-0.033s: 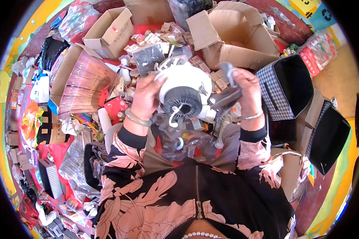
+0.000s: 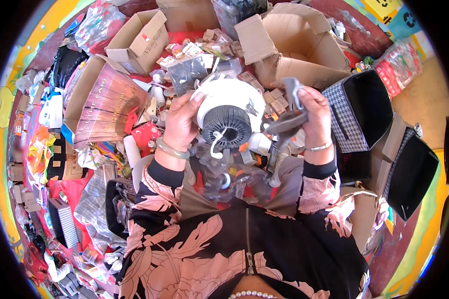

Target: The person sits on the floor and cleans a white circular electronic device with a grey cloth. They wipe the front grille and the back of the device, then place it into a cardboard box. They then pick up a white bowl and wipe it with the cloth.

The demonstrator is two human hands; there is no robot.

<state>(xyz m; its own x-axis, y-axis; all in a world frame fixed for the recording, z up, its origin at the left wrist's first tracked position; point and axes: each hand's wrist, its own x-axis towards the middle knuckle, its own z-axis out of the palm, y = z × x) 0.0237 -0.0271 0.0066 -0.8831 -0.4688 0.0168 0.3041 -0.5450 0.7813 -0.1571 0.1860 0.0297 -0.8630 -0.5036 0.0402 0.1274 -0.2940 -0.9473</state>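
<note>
In front of me I hold up a white round device (image 2: 234, 94) with a dark ribbed cylinder (image 2: 227, 124) on the side toward me and a short white cord (image 2: 215, 149) hanging from it. My left hand (image 2: 183, 119) is closed on its left edge, thumb on top. A grey cloth (image 2: 289, 122) is pinched in my right hand (image 2: 314, 112), partly sticking up past the fingers and partly drooping below them. The cloth is to the right of the device, apart from it. Clear plastic packaging (image 2: 229, 174) lies between my knees, below the device.
Small boxes and loose goods (image 2: 199, 50) are heaped beyond my hands. Open cardboard boxes (image 2: 304, 40) stand around the heap, a printed one (image 2: 107, 99) at left. Houndstooth-patterned black bins (image 2: 359, 109) stand close on my right. A dark basket (image 2: 119, 207) sits by my left elbow.
My right hand has shifted slightly to the right, and the grey cloth has swung and changed its folds. My left hand and the white device stay nearly in place.
</note>
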